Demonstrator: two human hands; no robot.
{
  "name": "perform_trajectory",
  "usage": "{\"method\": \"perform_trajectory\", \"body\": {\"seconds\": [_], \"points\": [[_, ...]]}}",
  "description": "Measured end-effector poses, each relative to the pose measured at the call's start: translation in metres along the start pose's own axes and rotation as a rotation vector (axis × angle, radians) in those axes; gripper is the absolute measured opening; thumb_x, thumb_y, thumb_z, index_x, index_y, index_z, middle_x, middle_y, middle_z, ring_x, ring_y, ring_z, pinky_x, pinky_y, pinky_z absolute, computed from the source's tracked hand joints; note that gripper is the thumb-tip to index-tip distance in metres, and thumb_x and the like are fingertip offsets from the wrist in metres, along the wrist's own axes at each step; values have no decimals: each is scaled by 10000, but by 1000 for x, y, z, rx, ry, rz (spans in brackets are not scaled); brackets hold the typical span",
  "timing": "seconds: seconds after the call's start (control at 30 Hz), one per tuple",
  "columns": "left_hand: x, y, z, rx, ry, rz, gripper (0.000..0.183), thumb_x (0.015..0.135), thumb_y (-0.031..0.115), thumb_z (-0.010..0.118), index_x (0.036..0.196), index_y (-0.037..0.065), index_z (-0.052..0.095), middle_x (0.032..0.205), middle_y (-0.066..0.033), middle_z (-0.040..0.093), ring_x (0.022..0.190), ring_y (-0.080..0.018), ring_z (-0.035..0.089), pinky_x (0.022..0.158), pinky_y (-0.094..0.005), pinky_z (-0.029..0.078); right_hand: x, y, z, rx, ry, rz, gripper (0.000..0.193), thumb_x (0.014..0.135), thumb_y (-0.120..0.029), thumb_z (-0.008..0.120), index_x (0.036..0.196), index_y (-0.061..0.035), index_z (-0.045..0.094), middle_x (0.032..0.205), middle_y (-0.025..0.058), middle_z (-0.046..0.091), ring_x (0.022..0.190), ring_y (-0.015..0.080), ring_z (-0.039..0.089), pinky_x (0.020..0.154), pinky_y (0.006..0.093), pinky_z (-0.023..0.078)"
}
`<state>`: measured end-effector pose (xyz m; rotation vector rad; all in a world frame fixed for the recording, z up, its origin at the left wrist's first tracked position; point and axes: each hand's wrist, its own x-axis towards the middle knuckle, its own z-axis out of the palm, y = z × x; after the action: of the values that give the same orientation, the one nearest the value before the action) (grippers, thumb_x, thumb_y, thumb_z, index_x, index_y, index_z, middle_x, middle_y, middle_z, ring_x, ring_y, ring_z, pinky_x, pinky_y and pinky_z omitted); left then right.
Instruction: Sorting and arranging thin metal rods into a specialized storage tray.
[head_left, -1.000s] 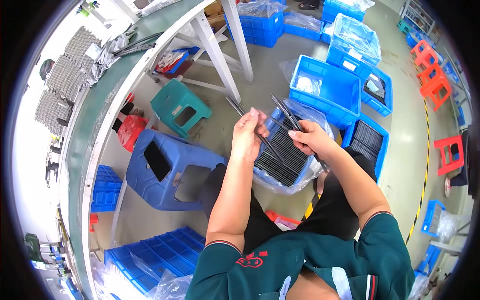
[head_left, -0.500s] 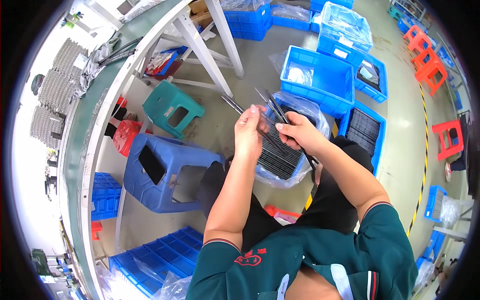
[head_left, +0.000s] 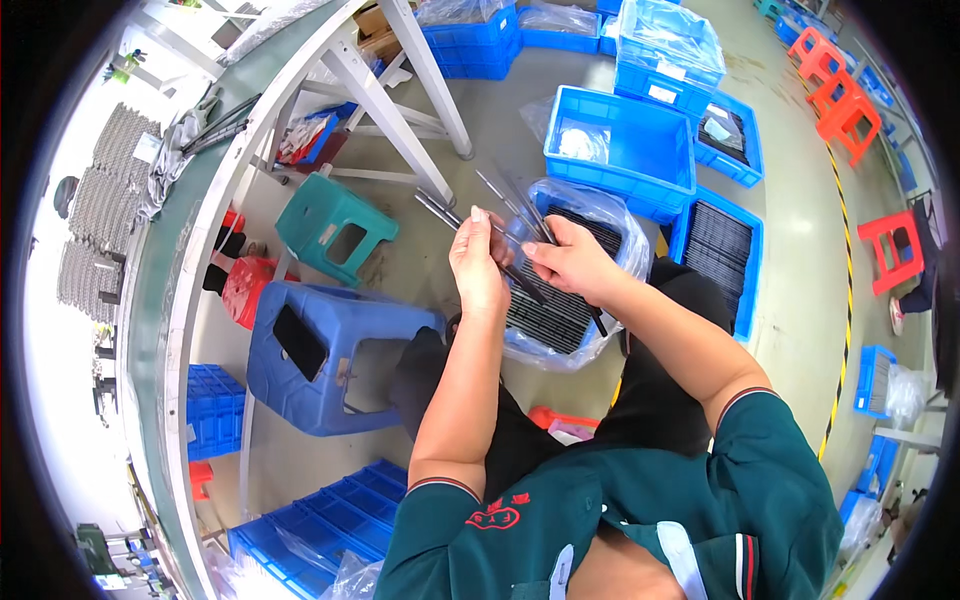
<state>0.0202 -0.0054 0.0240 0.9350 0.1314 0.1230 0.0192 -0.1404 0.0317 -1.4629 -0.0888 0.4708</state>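
My left hand (head_left: 478, 258) is closed round a few thin black rods (head_left: 436, 208), their ends pointing up and to the left. Just beside it, my right hand (head_left: 572, 258) grips more black rods (head_left: 598, 318) that slant from upper left to lower right. The two hands are close together, and the rods nearly cross between them. Below them is a blue crate lined with clear plastic (head_left: 632, 232), with many similar dark rods (head_left: 550, 322) lying side by side in it. How many rods each hand holds, I cannot tell.
Past the lined crate stands a blue bin (head_left: 625, 135); another crate of rods (head_left: 716, 255) sits to its right. On my left are a blue stool (head_left: 370, 325) bearing a black phone (head_left: 299, 341), a green stool (head_left: 335, 228) and a white-legged workbench (head_left: 385, 120).
Both hands have shifted slightly left with the rods still in them. The rods in my right hand have changed their slant and show less spread. The whole view has moved a little.
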Motion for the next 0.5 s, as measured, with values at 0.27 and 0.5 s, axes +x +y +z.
{"method": "perform_trajectory", "body": {"seconds": [0.27, 0.5], "points": [[-17, -16, 4, 61, -93, -131, 284, 942, 289, 506, 771, 66, 544, 551, 32, 437, 464, -74, 425, 438, -218, 340, 2, -12, 5, 187, 11, 91, 179, 921, -168, 509, 851, -6, 478, 622, 69, 547, 434, 135, 499, 366, 254, 390], [-3, 0, -9, -56, -34, -188, 305, 915, 300, 556, 719, 68, 536, 581, 30, 442, 437, -63, 329, 411, -216, 265, 20, -19, -25, 197, 0, 36, 231, 838, -274, 653, 849, -95, 508, 541, -73, 381, 410, 44, 300, 391, 217, 230]]}}
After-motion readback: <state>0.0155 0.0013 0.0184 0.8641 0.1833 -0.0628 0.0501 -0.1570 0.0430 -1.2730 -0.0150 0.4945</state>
